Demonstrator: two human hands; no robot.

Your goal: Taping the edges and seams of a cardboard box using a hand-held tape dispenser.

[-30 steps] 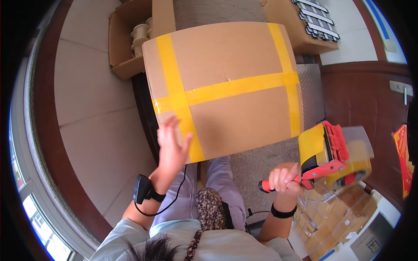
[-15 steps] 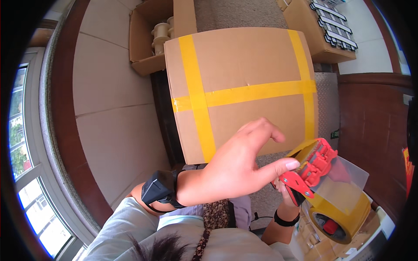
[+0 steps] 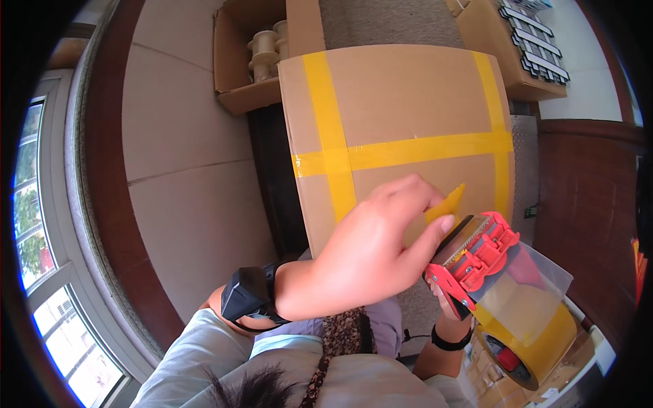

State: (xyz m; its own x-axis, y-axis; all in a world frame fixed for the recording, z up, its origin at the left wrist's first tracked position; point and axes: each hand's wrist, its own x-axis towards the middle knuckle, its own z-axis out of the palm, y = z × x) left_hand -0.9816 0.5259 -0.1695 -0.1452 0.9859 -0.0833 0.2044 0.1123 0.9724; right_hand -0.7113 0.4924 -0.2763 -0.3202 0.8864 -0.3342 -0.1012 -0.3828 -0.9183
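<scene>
My left hand (image 3: 384, 241) is over the near side of a large cardboard box. Between its thumb and fingers it pinches a piece of yellow tape (image 3: 449, 201) with a pointed end. To the right, my right hand (image 3: 445, 302) holds a red tape dispenser (image 3: 476, 255), mostly hidden behind it. The dispenser has a toothed metal edge, a clear plastic flap (image 3: 537, 272) and a big roll of yellow tape (image 3: 537, 343). The cardboard box (image 3: 408, 81) carries two lengthwise yellow strips and one yellow strip across them.
An open carton (image 3: 228, 61) with cream spools (image 3: 264, 51) stands at the far left. Another carton (image 3: 486, 44) at the far right has black-and-white slatted pieces (image 3: 534, 41) on it. A white-rimmed bin (image 3: 602, 357) with cardboard pieces sits at lower right.
My left thumb and fingers have closed on the tape end, which now stands away from the dispenser's toothed edge. The box appears shifted slightly right in view.
</scene>
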